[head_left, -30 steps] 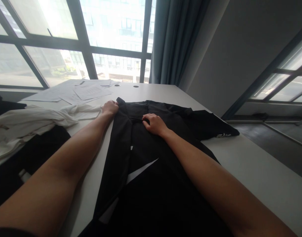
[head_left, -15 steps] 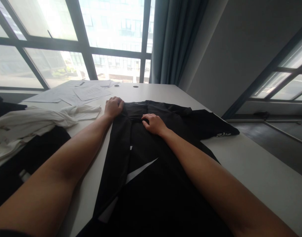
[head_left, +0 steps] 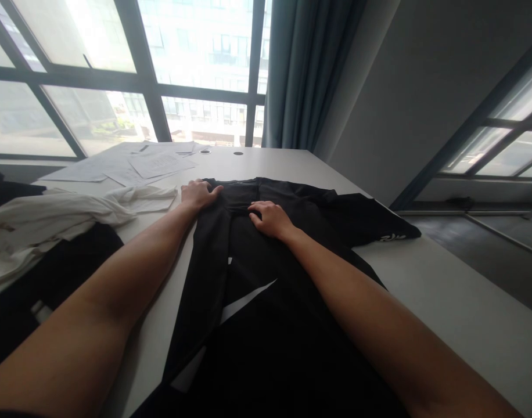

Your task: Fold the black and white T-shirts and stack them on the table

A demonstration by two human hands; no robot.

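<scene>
A black T-shirt [head_left: 292,278] lies spread on the white table [head_left: 444,290], its far end towards the window and one sleeve with white lettering [head_left: 390,237] sticking out to the right. Its left side is folded inward in a long strip. My left hand [head_left: 198,194] lies flat on the far left corner of that fold, fingers pointing right. My right hand [head_left: 268,217] presses palm down on the middle of the shirt near its far edge, fingers curled a little.
A crumpled white garment [head_left: 52,217] and a black garment [head_left: 43,273] lie at the left of the table. Loose paper sheets [head_left: 139,162] lie at the far left by the window. Two round cable holes [head_left: 238,153] mark the far edge. A wall and teal curtain stand behind.
My left hand has opened from gripping the shirt's far left corner and now lies flat on the fold, slid slightly right. The right hand has hardly moved.
</scene>
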